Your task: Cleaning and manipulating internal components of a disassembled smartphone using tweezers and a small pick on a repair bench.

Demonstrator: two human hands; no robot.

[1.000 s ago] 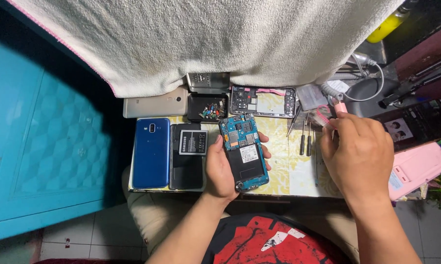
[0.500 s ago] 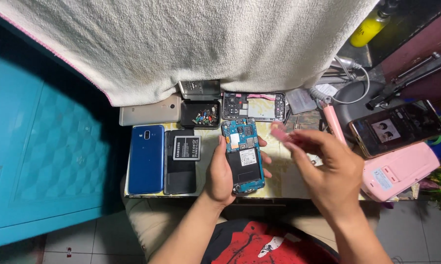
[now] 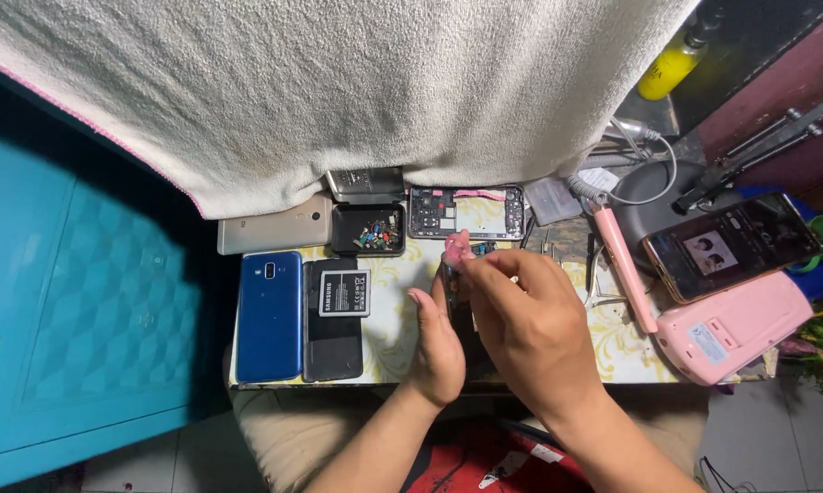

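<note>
Both forearms are bare; a red printed shirt (image 3: 484,456) and khaki trousers (image 3: 284,429) show below.

Desk (image 3: 612,351): small, covered with a pale yellow floral-patterned sheet, lit brightly from above. Towel (image 3: 338,82): large off-white cloth with pink edging, hanging across the upper view. Cabinet (image 3: 74,292): turquoise panel with embossed diamond pattern, at left, partly in shadow. Floor (image 3: 767,429): grey tiles, lower right. Wall (image 3: 795,82): dark maroon surface at upper right, possibly a door.
</note>
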